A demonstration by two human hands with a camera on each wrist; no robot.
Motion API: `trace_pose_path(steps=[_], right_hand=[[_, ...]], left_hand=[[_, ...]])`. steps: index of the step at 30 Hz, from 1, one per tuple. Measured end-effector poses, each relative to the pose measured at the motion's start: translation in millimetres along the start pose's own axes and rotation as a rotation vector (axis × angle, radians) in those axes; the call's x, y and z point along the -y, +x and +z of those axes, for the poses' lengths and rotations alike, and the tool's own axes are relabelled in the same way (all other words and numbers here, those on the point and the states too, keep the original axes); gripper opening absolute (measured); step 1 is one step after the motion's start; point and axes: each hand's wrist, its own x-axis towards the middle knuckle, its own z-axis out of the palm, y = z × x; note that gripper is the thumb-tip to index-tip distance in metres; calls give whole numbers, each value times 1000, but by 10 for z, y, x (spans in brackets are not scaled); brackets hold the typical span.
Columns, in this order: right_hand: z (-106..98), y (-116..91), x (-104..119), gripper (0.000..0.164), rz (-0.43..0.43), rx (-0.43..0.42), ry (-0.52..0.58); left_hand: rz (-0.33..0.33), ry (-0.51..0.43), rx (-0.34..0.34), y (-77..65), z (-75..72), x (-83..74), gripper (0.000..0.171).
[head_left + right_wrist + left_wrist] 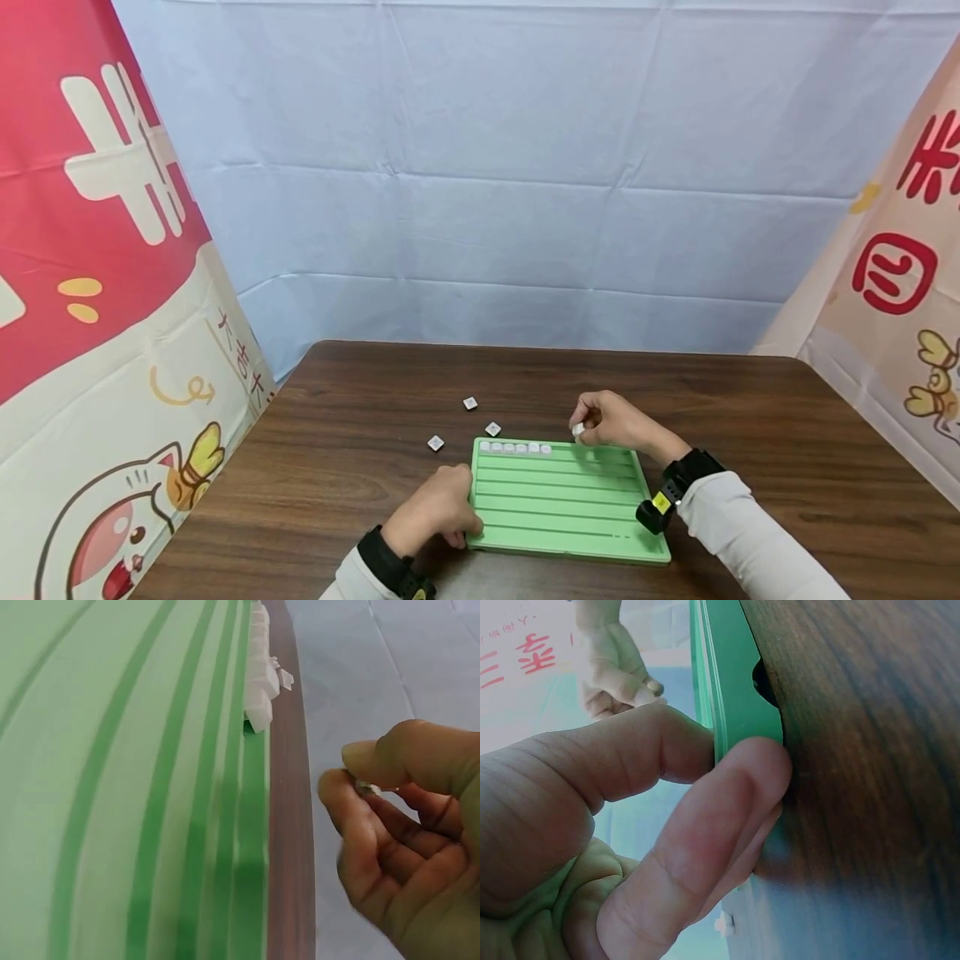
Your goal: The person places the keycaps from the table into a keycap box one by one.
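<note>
A green ridged tray (555, 504) lies on the table, with a row of several white keycaps (514, 448) along the left part of its far edge. My left hand (442, 502) grips the tray's left side near the front corner; in the left wrist view its thumb and a finger (697, 832) meet at the green rim. Just beyond the tray's far edge, right of the row, my right hand (617, 422) pinches one small white keycap (577, 429) between thumb and fingertips. In the right wrist view, the fingers cover most of this keycap (367, 788).
Three loose white keycaps lie on the wooden table (360, 417) beyond and left of the tray: one farther back (470, 403), one near the rim (492, 429) and one at left (436, 444). A pale blue cloth (510, 208) hangs behind, printed cloths at both sides.
</note>
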Motion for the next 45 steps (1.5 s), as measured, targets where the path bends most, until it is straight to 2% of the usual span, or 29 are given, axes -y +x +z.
trace_pose_path(steps=[15,19,23,29,37,45], right_hand=[[40,-23,5,20,13,2,102],[56,-15,17,26,25,-9,65],[65,-10,23,25,38,-26,21],[82,-20,31,21,45,-22,106],[123,-21,-10,19,5,-78,-31],[144,-19,-9,17,40,-94,-50]], left_hand=[[8,-3,-18,-26,-1,-28,22],[7,-3,-17,-34,1,-36,21],[9,-3,-18,-37,-2,-35,21],[3,0,-17,-34,-1,-41,23],[-8,9,-9,-22,0,-41,21],[-6,13,-10,-18,7,-29,21]])
